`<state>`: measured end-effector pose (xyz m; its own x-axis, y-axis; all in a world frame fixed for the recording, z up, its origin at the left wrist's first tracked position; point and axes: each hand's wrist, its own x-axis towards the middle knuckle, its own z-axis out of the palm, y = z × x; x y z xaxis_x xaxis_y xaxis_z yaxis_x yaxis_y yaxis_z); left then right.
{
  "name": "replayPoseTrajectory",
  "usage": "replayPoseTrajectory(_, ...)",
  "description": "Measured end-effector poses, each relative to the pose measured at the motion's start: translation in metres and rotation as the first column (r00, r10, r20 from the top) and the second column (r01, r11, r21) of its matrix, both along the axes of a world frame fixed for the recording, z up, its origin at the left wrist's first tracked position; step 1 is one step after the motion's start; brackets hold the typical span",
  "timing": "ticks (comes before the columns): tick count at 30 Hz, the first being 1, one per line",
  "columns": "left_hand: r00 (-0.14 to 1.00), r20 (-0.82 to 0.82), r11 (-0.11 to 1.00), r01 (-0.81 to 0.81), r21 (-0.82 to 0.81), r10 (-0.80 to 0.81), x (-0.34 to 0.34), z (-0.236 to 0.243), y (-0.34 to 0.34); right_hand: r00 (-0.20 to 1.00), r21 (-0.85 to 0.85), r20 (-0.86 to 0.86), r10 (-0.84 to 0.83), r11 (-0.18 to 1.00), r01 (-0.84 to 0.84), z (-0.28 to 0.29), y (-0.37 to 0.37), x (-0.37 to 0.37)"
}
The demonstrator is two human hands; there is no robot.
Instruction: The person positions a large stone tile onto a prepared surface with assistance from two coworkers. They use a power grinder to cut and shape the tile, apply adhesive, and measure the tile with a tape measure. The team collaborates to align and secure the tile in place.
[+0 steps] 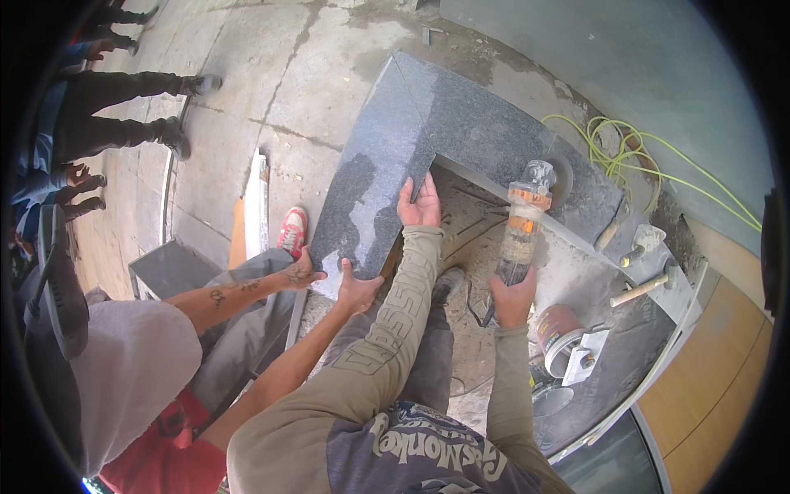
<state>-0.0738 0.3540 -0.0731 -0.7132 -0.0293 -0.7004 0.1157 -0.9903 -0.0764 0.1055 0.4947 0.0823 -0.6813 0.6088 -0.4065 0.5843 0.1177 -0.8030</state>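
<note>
A grey L-shaped stone countertop (362, 177), wet and dark in patches, lies before me with a cut-out in its middle. My left hand (421, 204) grips its inner edge at the cut-out's corner, thumb over the stone and fingers along the side. My right hand (514, 298) is closed around the rear body of a dusty orange angle grinder (522, 226). The grinder's head and round disc (563, 179) are over the slab's right arm. At the slab's near left end, another person's two hands (359, 290) hold its edge.
Yellow-green cable (613, 148) lies coiled by the wall. At right are a hammer (640, 290), a trowel (644, 240) and a tipped bucket (559, 333). The co-worker in red crouches close on my left; other people stand far left.
</note>
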Motion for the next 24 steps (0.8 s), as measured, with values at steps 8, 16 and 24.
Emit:
replayPoseTrajectory(8,0.999,0.021,0.993,0.034,0.112,-0.037,-0.001,-0.012,-0.015,0.999,-0.073,-0.032,-0.028,0.997,0.026,0.011,-0.001,-0.006)
replayPoseTrajectory(16,0.284,0.194,0.199,0.909,-0.366,-0.939,0.021,0.08,-0.048,0.998,-0.061,-0.058,0.006,0.998,-0.009,0.007,-0.011,-0.027)
replayPoseTrajectory(24,0.358,0.933,-0.989,0.147,-0.009,0.044,0.0,0.119,-0.103,0.979,0.079,-0.081,0.188,0.98,-0.182,0.006,-0.065,-0.128)
